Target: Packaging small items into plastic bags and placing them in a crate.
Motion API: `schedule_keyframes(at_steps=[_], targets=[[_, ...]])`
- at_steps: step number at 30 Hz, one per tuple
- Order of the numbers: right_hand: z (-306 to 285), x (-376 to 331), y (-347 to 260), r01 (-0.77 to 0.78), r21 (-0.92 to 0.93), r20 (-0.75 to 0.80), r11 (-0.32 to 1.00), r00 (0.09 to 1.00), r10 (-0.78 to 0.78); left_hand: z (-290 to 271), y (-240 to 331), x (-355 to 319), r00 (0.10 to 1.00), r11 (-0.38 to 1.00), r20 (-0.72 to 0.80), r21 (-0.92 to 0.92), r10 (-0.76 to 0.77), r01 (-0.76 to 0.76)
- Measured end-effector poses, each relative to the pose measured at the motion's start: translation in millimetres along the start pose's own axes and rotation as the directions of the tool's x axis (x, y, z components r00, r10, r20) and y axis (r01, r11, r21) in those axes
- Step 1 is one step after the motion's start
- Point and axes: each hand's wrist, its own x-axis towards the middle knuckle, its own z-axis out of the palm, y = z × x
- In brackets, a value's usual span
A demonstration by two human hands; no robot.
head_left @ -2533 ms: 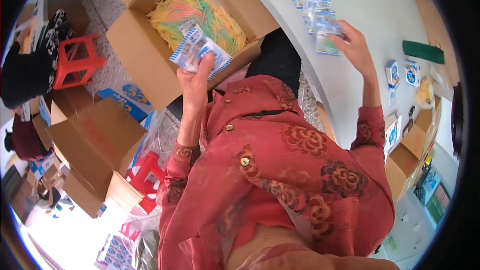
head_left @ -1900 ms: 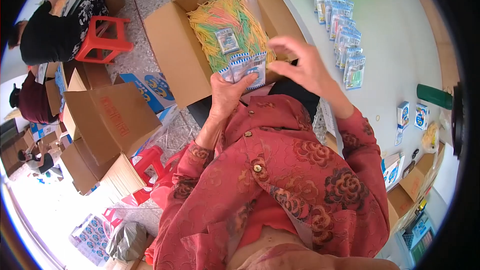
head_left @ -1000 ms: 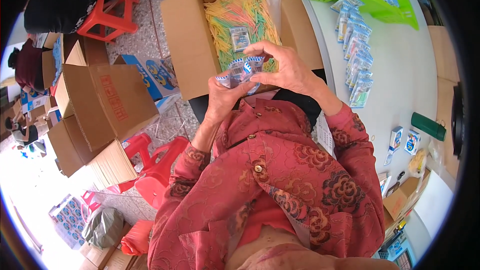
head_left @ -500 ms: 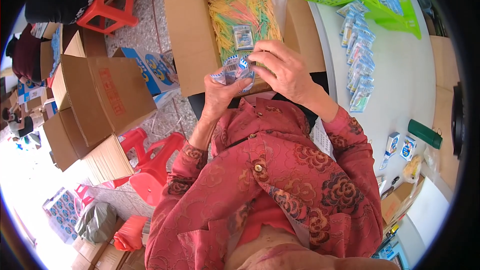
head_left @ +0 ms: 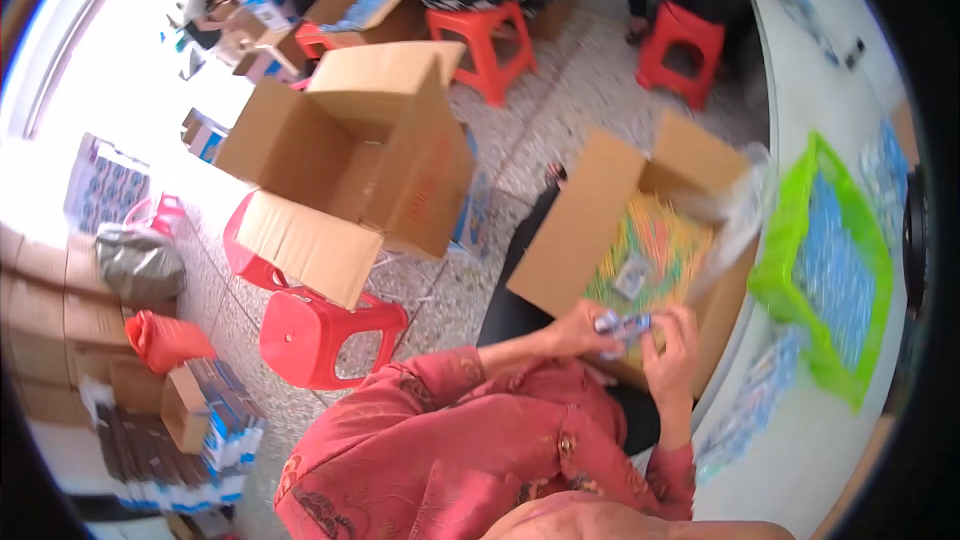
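Observation:
A small blue-and-white packet (head_left: pixel 624 325) is stretched between my two hands, over the near edge of an open cardboard box. Its left end is pinched in my left hand (head_left: pixel 574 332). On its other end the fingers of my right hand (head_left: pixel 672 348) close, though blur hides the exact grip. Inside the cardboard box (head_left: pixel 575 230) lies a heap of thin yellow, green and orange-red sticks (head_left: pixel 672 245). On those sticks rests another small, pale packet (head_left: pixel 632 277), just beyond my hands.
To the right, a white table (head_left: pixel 800 480) bears a green basket (head_left: pixel 768 275) of blue packets and a blurred packet strip (head_left: pixel 755 405). At left stand a large open carton (head_left: pixel 420 190) and a red stool (head_left: pixel 310 335). Other people sit on red stools (head_left: pixel 690 50) farther off.
My view has swung left, so the stick box and basket appear farther right. Both hands keep the packet between them, and it now lies more level.

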Motion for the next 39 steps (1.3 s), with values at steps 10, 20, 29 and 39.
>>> schedule_keyframes(at_steps=[10, 20, 29, 39], targets=[[3, 2, -4, -0.048, 0.022, 0.011, 0.999, 0.999, 0.047, -5, 3, -5, 0.999, 1.000, 0.043, 0.005, -0.010, 0.010], [-6, -7, 5, -0.016, 0.034, -0.090, 0.999, 0.996, 0.019, 8, 24, -3, 0.998, 0.998, 0.034, 0.023, -0.062, 0.061], [-31, -20, 25, -0.164, 0.356, 0.009, 0.920, 0.985, 0.173, 29, 14, 5, 0.977, 0.973, 0.178, -0.174, -0.119, 0.151], [-51, -10, 23, -0.182, 0.448, 0.078, 0.875, 0.983, 0.164, 31, 50, 18, 0.990, 0.989, 0.131, -0.124, -0.058, 0.074]])
